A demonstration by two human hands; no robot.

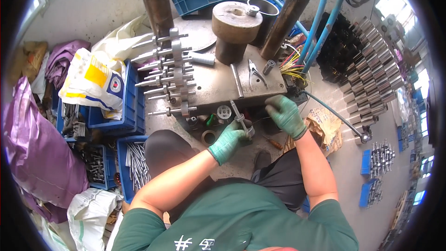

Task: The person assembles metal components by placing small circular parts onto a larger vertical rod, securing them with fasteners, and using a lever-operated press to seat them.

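"Holding what, that left hand [227, 141]?"

"A slim metal shaft with a collar [238, 117], the green glove closed round its lower end. It tilts, its thin tip up by the bench's front edge."

"And the right hand [286, 115]?"

"Raised a little way off, beside that same edge, fingers loosely bent. From here I can't tell whether they pinch anything small. A gap runs between the two gloves, and the shaft is in the left one only."

"How much room on the bench [208, 96]?"

"On the left, the row of metal parts with pins [184, 92] crowds the side, pins poking outward. A stretch of plate separates it from the loose rod [237, 82], whose near end lies close to the front edge. Right of that rod come the open pliers [256, 75], then a short cylinder [268, 67]."

"Behind those?"

"The round block on its post [236, 22], between two dark columns [291, 11]."

"Tight for the elbows?"

"By the left knee there's a blue bin of rods [121, 155]. To the right, a ball-ended lever [335, 113] slants out past the crumpled paper [324, 128]."
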